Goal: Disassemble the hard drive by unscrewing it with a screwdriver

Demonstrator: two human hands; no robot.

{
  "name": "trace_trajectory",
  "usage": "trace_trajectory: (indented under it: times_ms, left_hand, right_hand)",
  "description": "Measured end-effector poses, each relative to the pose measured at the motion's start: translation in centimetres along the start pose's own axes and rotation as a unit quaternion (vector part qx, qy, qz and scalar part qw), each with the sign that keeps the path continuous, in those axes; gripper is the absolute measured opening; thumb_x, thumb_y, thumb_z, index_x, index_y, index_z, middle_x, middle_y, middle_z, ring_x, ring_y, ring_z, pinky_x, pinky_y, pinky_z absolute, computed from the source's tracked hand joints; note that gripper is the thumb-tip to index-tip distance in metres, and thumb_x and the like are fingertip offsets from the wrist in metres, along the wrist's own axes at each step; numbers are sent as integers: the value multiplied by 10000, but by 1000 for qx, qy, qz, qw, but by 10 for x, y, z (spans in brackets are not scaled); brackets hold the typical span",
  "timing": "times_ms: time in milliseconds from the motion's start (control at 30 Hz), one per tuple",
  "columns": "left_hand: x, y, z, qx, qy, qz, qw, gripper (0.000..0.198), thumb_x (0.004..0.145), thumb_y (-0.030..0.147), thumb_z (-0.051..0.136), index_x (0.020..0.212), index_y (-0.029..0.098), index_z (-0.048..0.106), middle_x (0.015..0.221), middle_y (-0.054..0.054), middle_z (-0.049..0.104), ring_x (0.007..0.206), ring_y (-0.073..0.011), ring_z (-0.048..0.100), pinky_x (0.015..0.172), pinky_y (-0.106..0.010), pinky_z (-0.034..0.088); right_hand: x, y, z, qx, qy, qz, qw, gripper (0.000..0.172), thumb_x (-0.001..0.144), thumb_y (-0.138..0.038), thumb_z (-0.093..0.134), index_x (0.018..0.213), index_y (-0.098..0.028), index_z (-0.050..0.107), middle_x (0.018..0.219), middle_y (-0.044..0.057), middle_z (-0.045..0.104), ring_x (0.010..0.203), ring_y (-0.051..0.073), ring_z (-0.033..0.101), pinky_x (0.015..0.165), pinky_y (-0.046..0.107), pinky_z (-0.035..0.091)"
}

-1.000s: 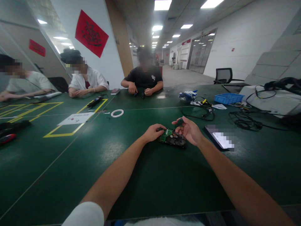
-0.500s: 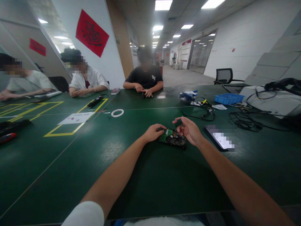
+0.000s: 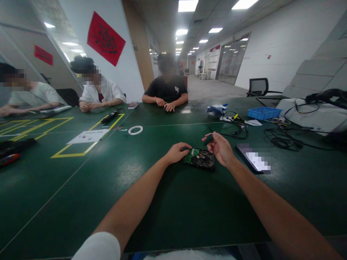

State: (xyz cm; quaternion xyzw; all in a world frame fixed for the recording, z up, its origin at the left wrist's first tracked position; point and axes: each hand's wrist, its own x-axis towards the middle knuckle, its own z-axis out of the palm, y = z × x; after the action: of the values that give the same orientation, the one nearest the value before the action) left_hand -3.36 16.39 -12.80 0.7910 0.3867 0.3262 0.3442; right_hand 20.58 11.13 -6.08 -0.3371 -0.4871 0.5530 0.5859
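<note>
A hard drive [image 3: 204,159] lies flat on the green table, its green circuit board facing up at the left end. My left hand [image 3: 177,152] grips that left end, with fingertips at the board's upper corner. Above the right end of the drive, my right hand [image 3: 219,147] is raised clear of it. Between its thumb and fingers sits a short dark green object [image 3: 208,139], like a small tool handle. Its exact kind is too small to make out.
A phone [image 3: 253,159] lies right of my right hand. Beyond it are black cables [image 3: 287,139], a blue tray [image 3: 264,113] and a bowl [image 3: 215,111]. A white ring [image 3: 135,130] and paper sheet [image 3: 88,136] lie left. Three people sit across the table.
My right hand has lifted slightly up and away from the hard drive, keeping the dark green object in its fingers. My left hand and the drive stay put.
</note>
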Motion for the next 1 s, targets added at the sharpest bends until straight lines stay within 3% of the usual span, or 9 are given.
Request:
trace_trajectory:
  times_ms: [1000]
  left_hand:
    - [0,3,0,-8,0,-9,1000,304,881,263,608,1156,201,723,1104,-65,675,681,-102,611,590,-217,515]
  right_hand:
    - [-2,-2,4,-20,-6,28,999,380,851,-599,655,959,-234,657,945,50,727,564,105,519,457,245,321]
